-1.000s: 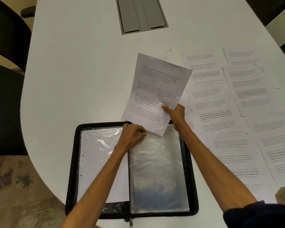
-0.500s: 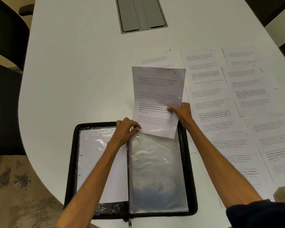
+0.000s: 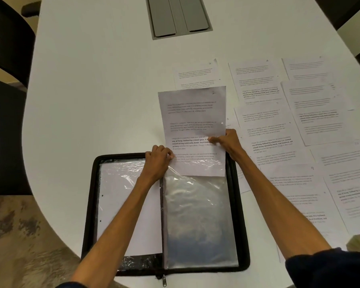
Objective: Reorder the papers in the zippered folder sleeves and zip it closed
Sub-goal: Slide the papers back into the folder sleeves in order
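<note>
The white counter [image 3: 104, 90] carries most of the job as unfinished work. A large spread of printed loose papers [image 3: 266, 125] lies flat over its right side, some overlapping, several with a handwritten number in the corner. None of these is in the folder yet.

The black folder [image 3: 242, 225] lies wide open at the near edge of the counter. Its left-hand sleeve [image 3: 121, 204] already has a white page inside. The right-hand sleeve [image 3: 197, 221] is clear plastic and looks empty over most of its length.

One sheet [image 3: 192, 113] is going into that right-hand sleeve from the far end. Its lower strip shows a plastic sheen over it, so it seems to be just inside the mouth, while most of it sticks out over the counter.

The left hand [image 3: 157, 163] has its fingers curled and pinches the plastic lip at the sleeve's top left corner, beside the sheet's edge. The right hand [image 3: 227, 142] pinches the sheet's right edge, thumb on top.

The zipper pull [image 3: 164, 282] sits at the near end of the spine, with the zip undone.

My reading is that the task is in an early stage: at most one page filed, a second barely started, many to go, then the zip to close.
</note>
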`<state>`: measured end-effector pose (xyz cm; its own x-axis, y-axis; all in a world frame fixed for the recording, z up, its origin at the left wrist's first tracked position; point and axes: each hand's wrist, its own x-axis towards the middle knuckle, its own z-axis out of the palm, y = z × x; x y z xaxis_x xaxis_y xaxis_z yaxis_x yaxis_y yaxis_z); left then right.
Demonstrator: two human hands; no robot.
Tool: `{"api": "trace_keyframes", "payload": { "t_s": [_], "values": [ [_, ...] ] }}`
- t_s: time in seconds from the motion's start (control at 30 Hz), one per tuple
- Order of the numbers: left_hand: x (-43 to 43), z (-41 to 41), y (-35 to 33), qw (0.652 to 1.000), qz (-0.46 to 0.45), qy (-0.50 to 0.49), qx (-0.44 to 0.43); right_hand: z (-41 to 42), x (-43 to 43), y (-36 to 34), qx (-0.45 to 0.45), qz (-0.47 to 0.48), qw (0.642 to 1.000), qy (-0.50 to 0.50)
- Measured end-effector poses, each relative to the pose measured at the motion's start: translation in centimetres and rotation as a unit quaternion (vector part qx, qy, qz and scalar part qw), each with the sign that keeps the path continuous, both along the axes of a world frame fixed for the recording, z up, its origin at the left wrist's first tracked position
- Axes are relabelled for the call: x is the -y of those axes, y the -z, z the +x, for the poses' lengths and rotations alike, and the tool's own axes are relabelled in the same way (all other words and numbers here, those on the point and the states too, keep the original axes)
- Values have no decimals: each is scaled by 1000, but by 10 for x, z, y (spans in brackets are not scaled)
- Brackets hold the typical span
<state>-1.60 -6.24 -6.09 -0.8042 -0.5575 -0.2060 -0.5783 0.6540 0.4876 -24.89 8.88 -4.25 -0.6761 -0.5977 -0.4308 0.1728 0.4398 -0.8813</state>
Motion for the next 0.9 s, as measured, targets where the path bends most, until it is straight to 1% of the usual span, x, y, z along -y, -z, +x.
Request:
{"api": "trace_keyframes", "payload": {
  "t_s": [0.03,0.07,0.13,0.2,0.23,0.3,0.37,0.43,0.53,0.63,0.7,0.77,0.87,0.9],
  "values": [
    [1,0,2,999,0,-30,-25,0,1,0,1,1,1000,-11],
    [2,1,6,996,25,-70,-56,1,1,1,5,1,1000,-21],
    [5,1,9,976,127,-150,-95,0,1,2,10,5,999,-40],
    [6,-3,9,944,233,-202,-113,-2,0,6,15,10,999,-48],
    [6,-5,9,926,270,-228,-131,-2,0,7,20,11,999,-45],
    [9,-9,8,891,308,-283,-176,-2,-2,10,30,14,999,-42],
    [13,-9,10,869,324,-312,-205,0,-4,9,37,15,998,-46],
    [15,-7,14,871,319,-309,-210,2,-4,8,46,9,998,-48],
    [15,-4,17,894,299,-267,-200,3,-4,8,69,-20,997,-17],
    [16,-1,18,905,304,-243,-171,4,-4,8,49,-19,998,19],
    [18,-1,20,904,307,-248,-164,5,-6,7,41,-6,999,6],
    [21,-5,19,900,309,-257,-168,6,-11,6,32,7,999,-29],
    [27,-16,16,877,340,-282,-187,3,-17,8,17,24,997,-75],
    [28,-19,14,875,342,-289,-185,2,-19,7,22,34,996,-82]
  ]
}}
